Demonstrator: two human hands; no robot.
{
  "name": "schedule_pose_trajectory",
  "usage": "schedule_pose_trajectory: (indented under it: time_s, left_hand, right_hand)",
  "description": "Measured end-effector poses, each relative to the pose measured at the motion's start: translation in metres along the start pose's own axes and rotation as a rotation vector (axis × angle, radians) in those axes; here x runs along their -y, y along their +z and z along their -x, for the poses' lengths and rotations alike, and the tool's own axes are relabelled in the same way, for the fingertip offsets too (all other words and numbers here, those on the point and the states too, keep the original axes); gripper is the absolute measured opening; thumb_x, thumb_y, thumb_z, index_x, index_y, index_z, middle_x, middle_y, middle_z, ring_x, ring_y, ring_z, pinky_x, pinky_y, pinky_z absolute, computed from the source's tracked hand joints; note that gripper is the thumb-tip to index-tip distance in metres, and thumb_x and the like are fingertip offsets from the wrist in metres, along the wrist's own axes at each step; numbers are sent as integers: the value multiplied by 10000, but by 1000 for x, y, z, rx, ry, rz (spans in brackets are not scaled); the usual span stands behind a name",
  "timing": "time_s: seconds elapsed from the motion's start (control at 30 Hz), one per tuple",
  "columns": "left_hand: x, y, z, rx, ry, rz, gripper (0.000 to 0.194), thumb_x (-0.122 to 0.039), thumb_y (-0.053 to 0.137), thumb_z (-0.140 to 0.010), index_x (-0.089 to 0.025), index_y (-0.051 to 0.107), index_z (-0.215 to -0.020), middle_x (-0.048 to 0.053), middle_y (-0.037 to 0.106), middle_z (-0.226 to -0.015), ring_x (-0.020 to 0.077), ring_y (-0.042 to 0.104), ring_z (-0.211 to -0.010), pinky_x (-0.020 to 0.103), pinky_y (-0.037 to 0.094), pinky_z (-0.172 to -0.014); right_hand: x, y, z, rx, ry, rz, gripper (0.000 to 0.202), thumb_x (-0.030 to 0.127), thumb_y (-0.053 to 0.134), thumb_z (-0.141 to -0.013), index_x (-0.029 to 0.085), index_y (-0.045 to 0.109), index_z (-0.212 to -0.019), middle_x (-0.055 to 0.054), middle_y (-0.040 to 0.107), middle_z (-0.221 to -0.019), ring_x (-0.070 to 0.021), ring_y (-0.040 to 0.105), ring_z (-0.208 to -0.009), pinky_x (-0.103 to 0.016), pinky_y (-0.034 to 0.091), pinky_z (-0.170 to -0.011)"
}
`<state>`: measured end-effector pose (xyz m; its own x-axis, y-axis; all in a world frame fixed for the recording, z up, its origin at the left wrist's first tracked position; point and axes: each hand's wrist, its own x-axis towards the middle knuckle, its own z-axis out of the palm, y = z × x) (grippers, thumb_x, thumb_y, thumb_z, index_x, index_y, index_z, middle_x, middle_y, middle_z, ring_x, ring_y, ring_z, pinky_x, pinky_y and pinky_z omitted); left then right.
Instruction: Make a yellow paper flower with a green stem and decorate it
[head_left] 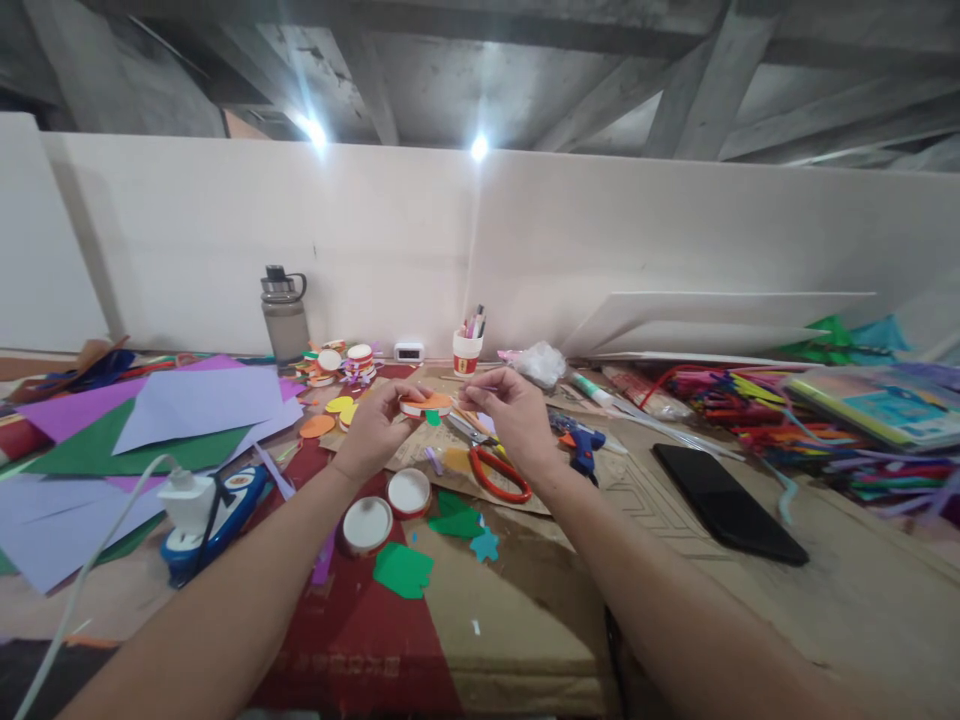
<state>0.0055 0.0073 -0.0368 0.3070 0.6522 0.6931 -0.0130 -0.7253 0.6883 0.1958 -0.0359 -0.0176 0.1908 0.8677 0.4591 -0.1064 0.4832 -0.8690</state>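
Note:
My left hand grips a low round piece with an orange top and a white and red side, like a cut-down paper cup. A small green tab hangs from its near edge. Just to the right, my right hand is closed in a pinch; what its fingertips hold is too small to make out. Red-handled scissors lie below the hands. Two shallow white cup bases sit nearer, beside green paper scraps and a blue flower-shaped cutout.
Coloured paper sheets and a blue power strip cover the left. A bottle and a cup of pens stand at the back. A blue glue gun, a black phone and pipe cleaners lie right.

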Motion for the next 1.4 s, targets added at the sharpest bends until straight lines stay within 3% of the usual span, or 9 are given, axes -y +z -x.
schedule_pose_trajectory:
  time_s: [0.17,0.67,1.13,1.4]
  left_hand:
    - [-2,-2,1,23,34,31,149,-177,664,-759,-188,579,-880,108,665,-1071,229,620,-1060,413,480,-938]
    - [-8,-2,4,100,74,-36,213,-51,586,-734,-199,547,-883,97,662,-1119,218,603,-1110,421,474,-961]
    - [-8,-1,5,101,40,-34,193,-81,591,-738,-195,567,-891,96,670,-1112,229,612,-1105,440,476,-970]
    - [-8,-1,5,105,39,-58,157,-115,593,-759,-198,556,-887,101,664,-1108,232,611,-1090,426,485,-941]
  right_hand:
    - [8,3,5,10,-113,108,146,304,720,-737,192,626,-750,-15,673,-772,-146,622,-689,-310,527,-684]
    - [19,7,18,127,-361,348,39,191,644,-803,215,654,-774,-40,724,-862,-180,657,-807,-330,506,-766]
    - [11,4,16,179,-305,392,26,203,655,-791,218,669,-776,-44,721,-835,-194,658,-798,-339,503,-764]
    - [17,5,18,154,-360,414,62,184,627,-801,226,661,-771,-43,721,-865,-196,646,-841,-356,493,-790]
